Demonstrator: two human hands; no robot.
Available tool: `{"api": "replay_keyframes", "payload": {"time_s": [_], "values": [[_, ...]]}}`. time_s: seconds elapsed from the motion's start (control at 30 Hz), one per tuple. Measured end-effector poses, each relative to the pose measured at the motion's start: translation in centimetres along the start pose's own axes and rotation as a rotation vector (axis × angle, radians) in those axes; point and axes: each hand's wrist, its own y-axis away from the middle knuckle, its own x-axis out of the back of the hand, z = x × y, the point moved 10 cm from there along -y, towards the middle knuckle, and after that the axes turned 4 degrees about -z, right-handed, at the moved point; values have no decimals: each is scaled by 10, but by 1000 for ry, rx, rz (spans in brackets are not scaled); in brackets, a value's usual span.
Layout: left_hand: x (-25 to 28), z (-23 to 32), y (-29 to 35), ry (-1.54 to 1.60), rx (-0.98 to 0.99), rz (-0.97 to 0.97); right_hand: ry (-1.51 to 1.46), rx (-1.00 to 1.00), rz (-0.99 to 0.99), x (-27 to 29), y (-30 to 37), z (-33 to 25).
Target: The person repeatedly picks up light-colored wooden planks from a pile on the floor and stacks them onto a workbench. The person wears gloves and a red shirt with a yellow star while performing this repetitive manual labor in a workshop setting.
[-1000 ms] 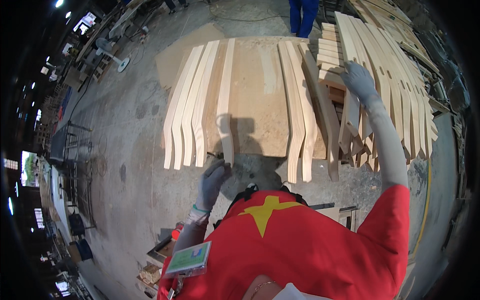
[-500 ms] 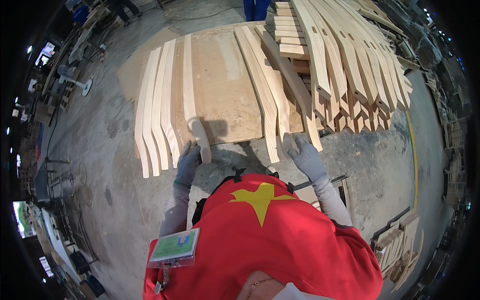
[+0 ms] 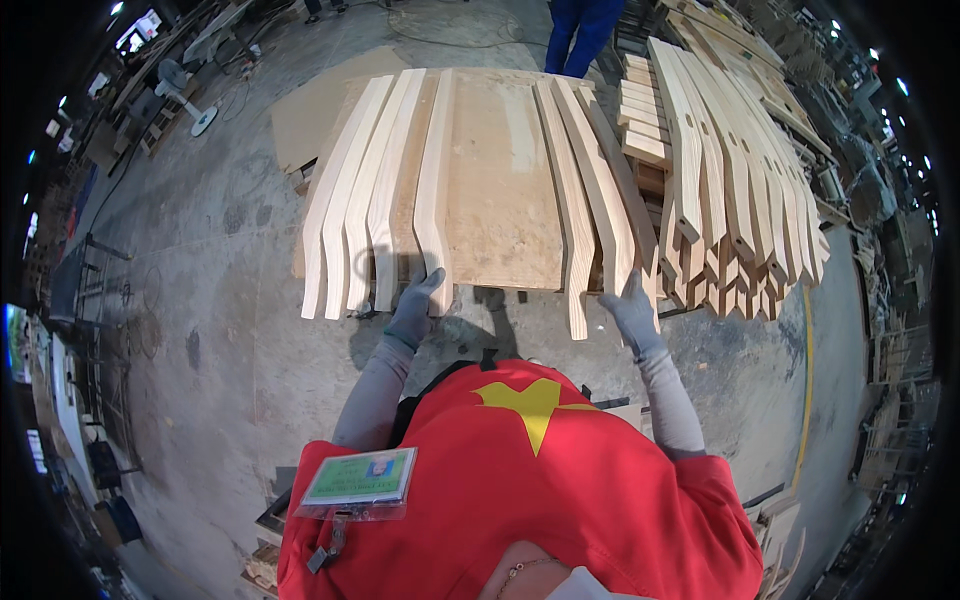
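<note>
My left hand [image 3: 414,308], in a grey glove, is closed round the near end of a pale, bent wooden piece [image 3: 433,190], thumb on top. To its left on the board [image 3: 500,180] lie several similar wooden pieces [image 3: 345,200], side by side. My right hand [image 3: 632,318], also gloved, pinches the near end of another bent piece [image 3: 603,185] between thumb and fingers. One more piece [image 3: 570,220] rests just left of that, and a darker-looking one [image 3: 622,165] lies to its right. Both held pieces remain down on the board.
A tall stack of bent wooden parts with slots [image 3: 735,170] stands at the right. Beyond the board is a person in blue trousers [image 3: 580,35]. A standing fan [image 3: 180,85] is at the far left, and a yellow line [image 3: 808,380] runs along the concrete floor.
The view has shifted, so the board and stack appear farther right. The left-held piece now shows a narrower near end. Both hands stay at the near ends of their pieces.
</note>
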Motion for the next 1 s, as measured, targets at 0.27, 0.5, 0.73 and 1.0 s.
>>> {"api": "replay_keyframes", "payload": {"time_s": [0.27,0.5,0.73,1.0], "values": [[-21,-33,47,745,203,-210,-1119,-357,-539,-78,53,-62],[-48,-44,69,997,283,-301,-1427,-506,-634,-157,57,-68],[-35,-68,90,836,310,-158,-1544,-458,-662,-181,66,-64],[-8,-79,78,-112,159,13,-366,33,-393,-170,52,-67]]}}
